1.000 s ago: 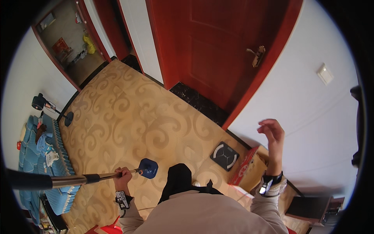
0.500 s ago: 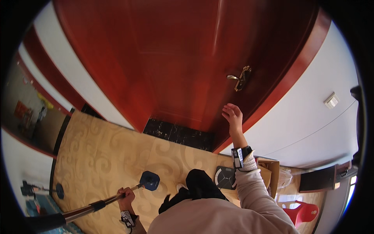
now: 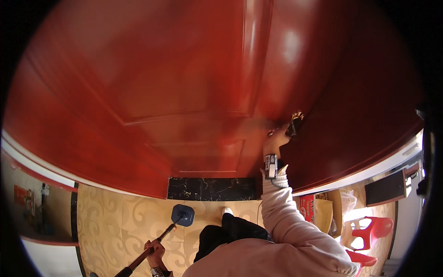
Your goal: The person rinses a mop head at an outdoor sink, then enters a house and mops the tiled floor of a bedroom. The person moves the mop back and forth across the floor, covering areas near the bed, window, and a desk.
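Observation:
A large red wooden door (image 3: 184,87) fills the upper part of the head view. On its right side is an ornate dark and gold door handle (image 3: 296,123), and my right hand (image 3: 278,140) is closed round its lever, which the fingers mostly cover. Low and to the left, my left hand (image 3: 156,252) grips a slim pole (image 3: 164,234). A flat dark blue plate (image 3: 182,216) with cut corners sits at the pole's far end, over the floor; whether it touches the tiles I cannot tell.
A black marbled threshold (image 3: 212,189) runs under the door over the patterned beige floor (image 3: 110,212). To the right stand a cardboard box (image 3: 335,205), a red carton (image 3: 306,207) and red plastic chairs (image 3: 374,231). A doorway opens at far left.
I have come closer to the door. My right hand has gone from the air below the handle onto its lever. The left hand still holds the pole, now pointing more steeply forward.

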Tool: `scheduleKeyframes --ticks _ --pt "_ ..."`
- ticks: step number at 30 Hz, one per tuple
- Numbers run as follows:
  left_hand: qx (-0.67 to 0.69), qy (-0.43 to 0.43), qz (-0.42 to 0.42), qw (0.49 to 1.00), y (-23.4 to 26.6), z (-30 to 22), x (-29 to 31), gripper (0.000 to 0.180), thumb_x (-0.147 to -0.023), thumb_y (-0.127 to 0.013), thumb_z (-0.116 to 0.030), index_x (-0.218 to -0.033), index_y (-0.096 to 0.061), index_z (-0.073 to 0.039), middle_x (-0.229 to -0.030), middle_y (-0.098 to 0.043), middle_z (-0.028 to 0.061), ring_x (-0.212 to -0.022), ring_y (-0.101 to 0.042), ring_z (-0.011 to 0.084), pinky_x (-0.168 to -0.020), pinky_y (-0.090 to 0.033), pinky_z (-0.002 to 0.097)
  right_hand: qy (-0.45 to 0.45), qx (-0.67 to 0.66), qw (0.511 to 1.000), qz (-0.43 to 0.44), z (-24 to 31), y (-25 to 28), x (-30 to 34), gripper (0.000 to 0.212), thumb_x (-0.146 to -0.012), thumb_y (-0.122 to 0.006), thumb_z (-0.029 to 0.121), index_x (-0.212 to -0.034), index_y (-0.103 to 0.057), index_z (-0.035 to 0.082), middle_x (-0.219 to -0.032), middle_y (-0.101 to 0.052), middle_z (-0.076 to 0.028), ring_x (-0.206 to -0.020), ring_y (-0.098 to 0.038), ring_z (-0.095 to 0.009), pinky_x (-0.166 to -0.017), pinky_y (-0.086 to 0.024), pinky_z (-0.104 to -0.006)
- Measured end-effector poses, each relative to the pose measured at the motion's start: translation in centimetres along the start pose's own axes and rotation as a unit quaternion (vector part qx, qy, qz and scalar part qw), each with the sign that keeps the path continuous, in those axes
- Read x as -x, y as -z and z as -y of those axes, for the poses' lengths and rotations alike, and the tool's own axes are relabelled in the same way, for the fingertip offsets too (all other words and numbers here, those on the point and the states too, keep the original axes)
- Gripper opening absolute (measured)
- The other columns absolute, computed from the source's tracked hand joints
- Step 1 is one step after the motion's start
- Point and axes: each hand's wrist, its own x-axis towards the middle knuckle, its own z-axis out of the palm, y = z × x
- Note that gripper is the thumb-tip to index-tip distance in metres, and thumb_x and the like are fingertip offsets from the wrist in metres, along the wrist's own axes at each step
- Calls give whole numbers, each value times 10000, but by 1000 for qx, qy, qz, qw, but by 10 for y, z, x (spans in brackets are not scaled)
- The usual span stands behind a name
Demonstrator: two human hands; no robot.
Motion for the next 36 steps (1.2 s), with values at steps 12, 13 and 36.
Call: scheduleKeyframes --ticks 12,13,36 --pt "-154 47 -87 983 -92 61 -99 147 -649 -551 -50 -636 -406 -67 -446 -426 -25 -382 -445 79 -341 -228 159 293 230 912 173 -18 47 -22 330 -759 -413 6 -1061 -301 75 -753 -398 -39 -507 -402 -92 -390 -354 -222" --pt "-158 20 -124 979 -92 64 -103 148 -647 -551 -52 -633 -405 -70 -447 -426 -26 -383 -447 78 -339 -226 161 295 264 904 157 -18 51 -27 318 -777 -434 48 -1063 -300 84 -764 -393 -30 -510 -394 -85 -385 -354 -216" --pt "-175 27 -99 979 -51 -3 -118 171 -647 -572 -50 -656 -402 -63 -439 -403 -36 -347 -349 56 -343 -170 160 -44 110 969 217 -16 -73 -49 123 -814 -489 109 -714 -428 72 -541 -408 -12 -440 -428 -125 -416 -414 -286"
